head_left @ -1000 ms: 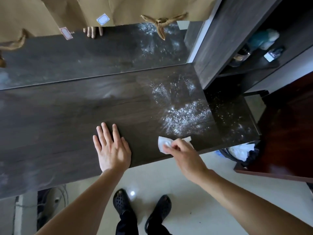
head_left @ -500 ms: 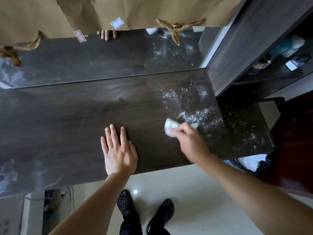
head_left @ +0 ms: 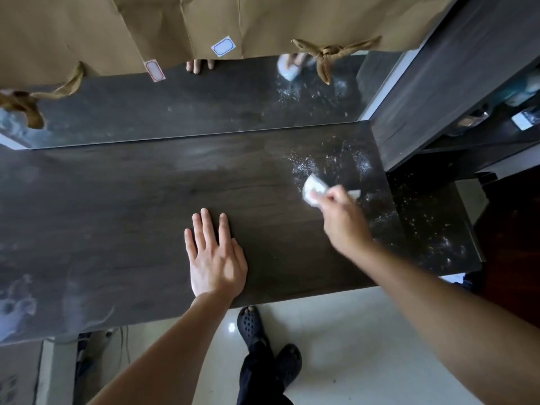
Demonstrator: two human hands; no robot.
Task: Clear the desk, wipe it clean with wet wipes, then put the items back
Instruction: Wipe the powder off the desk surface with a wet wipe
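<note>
The dark wood desk (head_left: 122, 217) fills the middle of the view. My left hand (head_left: 214, 257) rests flat on it near the front edge, fingers straight. My right hand (head_left: 340, 219) grips a white wet wipe (head_left: 314, 190) and presses it on the desk at the right, at the edge of a patch of white specks (head_left: 330, 163). More specks (head_left: 429, 226) lie on the desk's right end. A mirror (head_left: 175, 112) behind the desk reflects both hands and the wipe.
Brown paper (head_left: 87, 30) with knotted ties and two labels hangs over the mirror's top. A dark shelf unit (head_left: 455, 71) with small items stands at the right. Dusty smears (head_left: 17, 305) mark the desk's left end. My feet in black clogs (head_left: 254, 325) stand on pale floor tiles.
My right hand has carried the wipe away from the front edge, further up and into the speckled patch. The specks nearer the front are gone. My left hand stays flat in place.
</note>
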